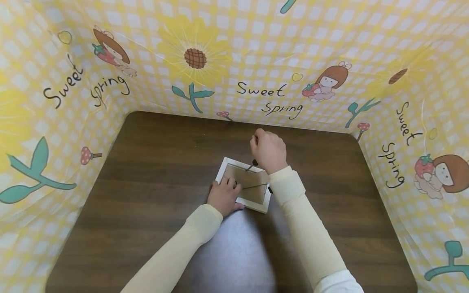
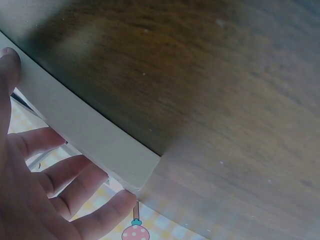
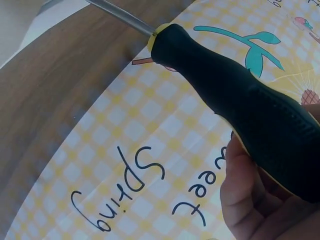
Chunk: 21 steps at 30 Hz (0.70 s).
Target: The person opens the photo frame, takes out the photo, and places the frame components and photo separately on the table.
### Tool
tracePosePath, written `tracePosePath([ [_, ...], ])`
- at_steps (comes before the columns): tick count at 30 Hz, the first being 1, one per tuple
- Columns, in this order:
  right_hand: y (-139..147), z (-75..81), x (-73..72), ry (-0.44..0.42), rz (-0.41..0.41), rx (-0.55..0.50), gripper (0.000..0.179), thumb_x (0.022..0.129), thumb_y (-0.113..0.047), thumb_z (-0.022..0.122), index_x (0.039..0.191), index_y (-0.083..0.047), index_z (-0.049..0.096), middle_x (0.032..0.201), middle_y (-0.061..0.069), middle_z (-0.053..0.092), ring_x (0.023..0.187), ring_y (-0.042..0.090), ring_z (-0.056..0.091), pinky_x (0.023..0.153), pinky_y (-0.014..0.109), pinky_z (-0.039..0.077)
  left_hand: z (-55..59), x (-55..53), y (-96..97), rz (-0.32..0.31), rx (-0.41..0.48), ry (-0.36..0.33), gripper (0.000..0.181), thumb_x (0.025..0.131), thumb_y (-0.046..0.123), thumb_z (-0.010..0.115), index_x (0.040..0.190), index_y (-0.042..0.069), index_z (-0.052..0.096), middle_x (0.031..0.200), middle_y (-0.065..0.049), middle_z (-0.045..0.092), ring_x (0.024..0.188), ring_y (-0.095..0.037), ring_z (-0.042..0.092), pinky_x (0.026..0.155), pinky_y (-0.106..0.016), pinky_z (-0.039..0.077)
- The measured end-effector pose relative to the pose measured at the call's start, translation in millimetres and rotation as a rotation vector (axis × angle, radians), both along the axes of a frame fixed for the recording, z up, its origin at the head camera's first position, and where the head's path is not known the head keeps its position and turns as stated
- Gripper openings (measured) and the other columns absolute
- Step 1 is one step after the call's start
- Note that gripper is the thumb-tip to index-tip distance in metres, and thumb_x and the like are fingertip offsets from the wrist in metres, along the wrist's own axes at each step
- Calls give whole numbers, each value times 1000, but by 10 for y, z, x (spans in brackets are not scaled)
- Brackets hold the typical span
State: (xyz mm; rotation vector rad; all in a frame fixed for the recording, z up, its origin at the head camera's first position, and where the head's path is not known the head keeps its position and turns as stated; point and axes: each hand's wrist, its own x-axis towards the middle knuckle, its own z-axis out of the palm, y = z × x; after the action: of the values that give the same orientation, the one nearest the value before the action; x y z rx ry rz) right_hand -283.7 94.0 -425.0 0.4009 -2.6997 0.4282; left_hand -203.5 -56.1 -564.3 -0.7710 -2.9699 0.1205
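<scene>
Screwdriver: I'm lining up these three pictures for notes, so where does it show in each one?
Head: the screwdriver shows just right of centre, beside the right hand, metal shaft angled down-left over the white frame.
Left wrist: I cannot make it out there.
Right wrist: its dark handle is large, from upper middle to the right edge, shaft towards the top left.
Shared landmark: the yellow checked cloth, in all three.

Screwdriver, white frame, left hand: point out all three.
Screwdriver (image 3: 215,82): right wrist view, on the dark handle.
White frame (image 2: 95,127): left wrist view, on its outer side.
Left hand (image 1: 223,197): head view, on the back of the hand.
</scene>
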Motion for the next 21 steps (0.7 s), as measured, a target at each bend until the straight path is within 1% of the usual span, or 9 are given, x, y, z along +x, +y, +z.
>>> tracePosePath([
  [4,-66,28,-57,7,5,0,25,100,-16,58,76,-8,59,63,6,55,55,25,54,53,43,49,42,10,3,3,1,-8,75,78,74,68,128,19,65,116,-9,57,112,-31,51,74,-50,51],
  [7,-91,20,-91,42,16,-28,29,101,-17,56,73,-9,57,60,6,54,51,24,52,50,42,47,58,15,5,8,-2,-11,75,78,74,69,128,19,65,115,-9,57,111,-30,51,74,-50,51],
  [10,-100,-33,-121,108,20,-116,36,102,-20,52,68,-11,53,58,5,52,50,23,49,50,40,43,53,11,8,11,-12,-15,74,78,74,68,128,19,65,116,-9,57,111,-30,51,75,-51,51],
  [13,-102,-135,-128,200,34,-262,38,102,-22,50,65,-11,51,58,4,50,50,22,46,50,38,39,37,5,9,9,-11,-20,74,79,74,68,128,19,64,116,-9,57,111,-30,51,75,-50,51],
  [16,-87,-257,-80,315,92,-401,36,100,-21,49,67,-9,54,61,4,52,52,20,47,50,36,40,29,4,10,5,-3,-17,74,78,74,68,127,18,65,116,-9,57,111,-30,51,75,-51,51],
  [18,-60,-345,-37,393,153,-459,33,99,-19,48,71,-6,59,65,6,55,55,20,50,51,35,43,25,6,16,3,-2,-16,75,78,74,68,128,18,65,116,-9,58,111,-30,51,74,-51,51],
  [19,-47,-389,-12,417,184,-477,31,98,-18,49,73,-5,62,68,6,58,58,20,53,52,36,45,22,7,16,3,-2,-12,75,78,74,68,128,18,66,116,-9,58,111,-30,51,74,-51,51],
  [20,-31,-429,17,422,214,-486,29,97,-18,49,76,-4,64,72,8,60,61,21,55,55,37,47,16,8,16,4,-1,-10,76,78,74,68,129,18,66,115,-9,58,110,-30,51,74,-51,51],
  [21,-10,-456,53,408,226,-470,28,97,-18,50,80,-3,67,76,9,62,65,22,58,57,38,49,16,10,17,5,-1,-11,77,77,74,68,129,18,66,115,-9,58,109,-29,51,74,-51,51],
])
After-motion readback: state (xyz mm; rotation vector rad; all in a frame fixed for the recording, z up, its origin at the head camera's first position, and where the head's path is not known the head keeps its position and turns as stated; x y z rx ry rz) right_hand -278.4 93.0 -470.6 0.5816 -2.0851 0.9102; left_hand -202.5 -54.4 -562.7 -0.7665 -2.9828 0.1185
